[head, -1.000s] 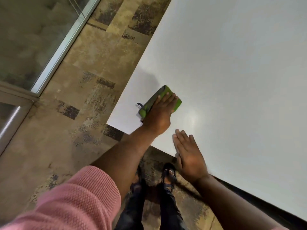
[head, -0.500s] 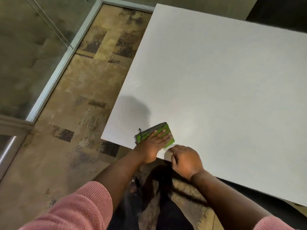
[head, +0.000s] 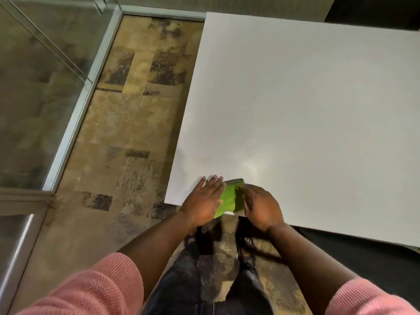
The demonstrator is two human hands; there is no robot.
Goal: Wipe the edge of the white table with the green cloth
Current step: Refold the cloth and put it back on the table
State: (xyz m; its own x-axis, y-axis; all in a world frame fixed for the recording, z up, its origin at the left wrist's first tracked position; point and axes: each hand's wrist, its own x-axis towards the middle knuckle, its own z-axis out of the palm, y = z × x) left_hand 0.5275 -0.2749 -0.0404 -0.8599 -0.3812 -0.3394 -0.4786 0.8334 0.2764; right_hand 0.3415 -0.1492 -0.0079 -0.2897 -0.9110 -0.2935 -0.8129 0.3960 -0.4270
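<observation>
A soft matt weave is seen on the folded green cloth (head: 230, 198); the smooth white table top (head: 295, 110) is faintly glossy; the pink sleeves (head: 95, 289) are ribbed knit.

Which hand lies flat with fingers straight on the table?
The left hand: flat, its fingers stretched out straight beside the green cloth at the white table edge. The right hand is curled, its fingers bent onto the cloth.

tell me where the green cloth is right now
In the head view the green cloth lies at the white table's near edge, by its left corner, between both hands.
</observation>
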